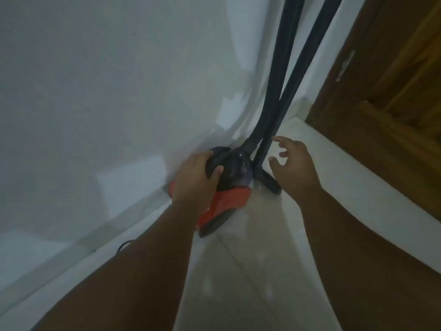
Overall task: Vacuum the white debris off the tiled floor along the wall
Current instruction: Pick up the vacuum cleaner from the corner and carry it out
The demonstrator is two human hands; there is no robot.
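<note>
Left hand [194,179] clasped around the rounded black top [224,168] of a red-and-black canister vacuum cleaner [224,201], thumb over its front. Right hand [294,167] released, fingers spread, close beside the black ribbed hose [280,75] and black rigid tube [300,75], touching neither. Vacuum parked on the pale tiled floor [241,271] hard against the white wall [107,91]. Faint white specks [262,256] scattered across tiles nearer the camera. Brown wooden door [393,91] off right.

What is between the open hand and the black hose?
Nothing visible. The right hand hovers open just right of the black hose, fingers spread, with only empty space between. The left hand already grips the vacuum.
</note>
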